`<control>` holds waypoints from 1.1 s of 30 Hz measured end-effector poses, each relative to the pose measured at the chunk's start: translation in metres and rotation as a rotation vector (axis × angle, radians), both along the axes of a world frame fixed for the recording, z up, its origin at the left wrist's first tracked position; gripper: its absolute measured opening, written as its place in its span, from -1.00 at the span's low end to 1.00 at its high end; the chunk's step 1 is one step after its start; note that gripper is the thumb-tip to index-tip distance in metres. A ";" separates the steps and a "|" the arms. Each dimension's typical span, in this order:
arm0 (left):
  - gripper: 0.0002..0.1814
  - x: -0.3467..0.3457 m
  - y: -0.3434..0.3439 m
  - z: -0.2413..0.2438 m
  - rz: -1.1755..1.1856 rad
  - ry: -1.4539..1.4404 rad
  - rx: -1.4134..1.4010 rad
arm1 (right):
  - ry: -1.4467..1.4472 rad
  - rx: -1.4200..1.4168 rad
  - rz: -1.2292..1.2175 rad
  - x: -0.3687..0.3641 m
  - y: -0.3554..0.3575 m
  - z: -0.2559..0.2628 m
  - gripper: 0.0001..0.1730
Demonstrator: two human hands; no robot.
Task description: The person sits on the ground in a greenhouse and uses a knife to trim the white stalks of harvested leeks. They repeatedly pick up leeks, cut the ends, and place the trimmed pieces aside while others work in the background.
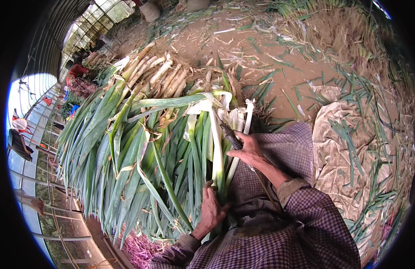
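Observation:
My left hand (211,205) grips the green lower part of peeled Welsh onions, whose white shafts (216,148) point away from me. In my right hand (250,149) is a dark nozzle tool (230,133), its tip close to the white shafts. A thin brown hose (266,190) runs from it back toward my sleeve. Pale loose skin (201,107) hangs at the top of the onions. Left of my hands lies a big heap of unpeeled Welsh onions (126,134), their rooted ends (167,75) facing away and green leaves toward me.
A checked apron (284,144) covers my lap. At right, a tan cloth sack (335,134) lies under leaf scraps. More rooted onions (352,37) are piled at upper right. Purple twine (140,247) lies below the heap. Another person (79,80) sits at far left.

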State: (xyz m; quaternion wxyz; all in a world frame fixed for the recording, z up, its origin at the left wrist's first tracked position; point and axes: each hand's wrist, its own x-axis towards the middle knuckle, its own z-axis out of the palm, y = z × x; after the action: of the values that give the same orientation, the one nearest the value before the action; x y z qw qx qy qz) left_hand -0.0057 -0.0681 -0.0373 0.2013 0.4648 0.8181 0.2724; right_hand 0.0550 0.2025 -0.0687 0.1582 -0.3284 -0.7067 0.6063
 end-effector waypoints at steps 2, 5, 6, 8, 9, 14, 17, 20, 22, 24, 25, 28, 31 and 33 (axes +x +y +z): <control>0.09 -0.008 0.015 0.000 0.003 -0.202 0.002 | 0.087 0.083 -0.027 0.007 -0.005 -0.011 0.05; 0.21 -0.021 0.038 -0.022 0.102 -0.259 0.109 | 0.137 0.139 -0.034 0.014 -0.014 -0.015 0.05; 0.27 -0.029 0.048 -0.036 0.094 -0.192 0.127 | 0.122 0.127 -0.010 0.019 -0.016 -0.006 0.05; 0.24 -0.042 0.073 -0.046 0.166 -0.397 0.124 | 0.115 0.089 0.023 0.025 -0.017 0.014 0.05; 0.23 -0.048 0.085 -0.052 0.199 -0.498 0.122 | 0.115 0.111 0.012 0.026 -0.016 0.013 0.05; 0.11 -0.045 0.097 -0.061 0.038 -0.104 0.092 | 0.103 0.178 0.029 0.038 -0.013 0.008 0.04; 0.12 -0.023 0.088 -0.052 -0.047 -0.046 0.095 | 0.041 0.087 0.071 0.050 -0.010 0.024 0.01; 0.10 0.006 0.093 -0.055 -0.128 -0.023 0.008 | 0.070 0.190 -0.030 0.059 -0.003 0.010 0.03; 0.07 0.013 0.094 -0.047 -0.157 -0.022 -0.020 | 0.050 0.205 -0.130 0.064 0.004 0.004 0.03; 0.05 0.013 0.096 -0.043 -0.146 -0.027 -0.069 | -0.025 0.091 -0.171 0.067 0.007 0.019 0.00; 0.05 0.014 0.094 -0.044 -0.168 -0.007 -0.038 | -0.011 0.107 -0.151 0.068 0.004 0.029 0.00; -0.06 0.022 0.092 -0.039 -0.291 0.055 0.087 | 0.072 0.083 -0.122 0.074 -0.001 0.040 0.02; -0.07 0.031 0.097 -0.049 -0.418 0.241 -0.033 | 0.080 0.236 0.014 0.076 -0.002 0.022 0.00; -0.17 0.024 0.099 -0.052 -0.382 0.122 -0.009 | 0.045 0.133 0.011 0.076 -0.013 0.033 0.02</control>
State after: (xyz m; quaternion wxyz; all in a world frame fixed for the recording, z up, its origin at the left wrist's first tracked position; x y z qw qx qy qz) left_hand 0.0188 0.0306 -0.0889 0.2015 0.6261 0.7270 0.1971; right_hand 0.1310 0.1900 -0.0355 0.1922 -0.2999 -0.7435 0.5660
